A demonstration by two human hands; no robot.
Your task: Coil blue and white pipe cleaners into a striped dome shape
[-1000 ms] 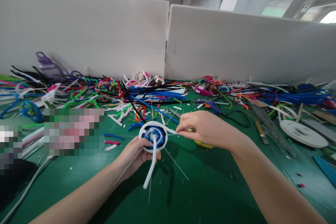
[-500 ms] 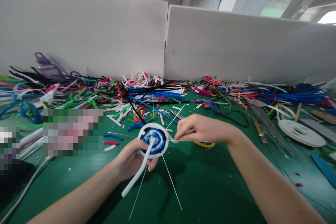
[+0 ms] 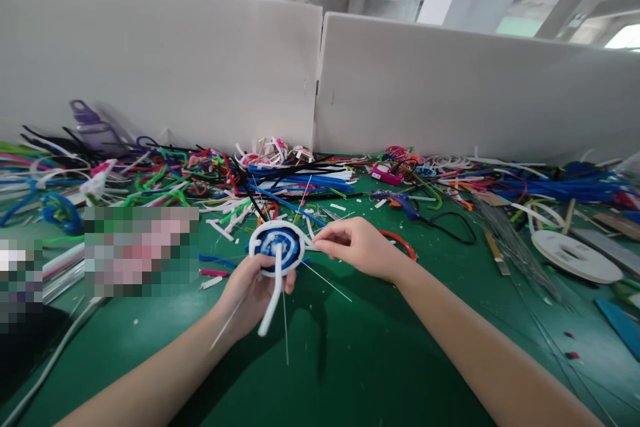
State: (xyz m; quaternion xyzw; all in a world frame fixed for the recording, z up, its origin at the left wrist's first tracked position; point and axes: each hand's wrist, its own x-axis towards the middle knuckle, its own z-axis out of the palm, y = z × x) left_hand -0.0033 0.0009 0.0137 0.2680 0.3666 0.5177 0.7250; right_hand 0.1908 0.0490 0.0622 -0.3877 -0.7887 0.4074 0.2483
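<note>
My left hand [image 3: 250, 290] is clamped on a round coiled disc in blue, white and black [image 3: 289, 244], thumb over its near edge and fingers underneath, so the disc sits above the green worktop [image 3: 350, 360]. My right hand [image 3: 355, 247] is just beside it, apart from the left, with thumb and forefinger pinched on a white fuzzy strip [image 3: 308, 245] that leads off the disc's outer ring. Whether I also have a wire in that pinch, I can't tell.

A thick white fuzzy stem [image 3: 271, 310] comes out from the middle of the disc towards me, and thin pale straight wires [image 3: 327, 281] spread from around the disc. Beyond my right wrist lies a curved red fuzzy piece [image 3: 407, 243]; farther back are a blue and orange glue gun [image 3: 403, 205] and a heap of blue and white fuzzy sticks [image 3: 320, 177].

To lay this strip well, I judge that an even, gentle pull close to the rim matters most, snug against the coil inside without tugging the disc into a cup. The left thumb should press flat, and the wires want to stay evenly fanned, not bent by my fingers
</note>
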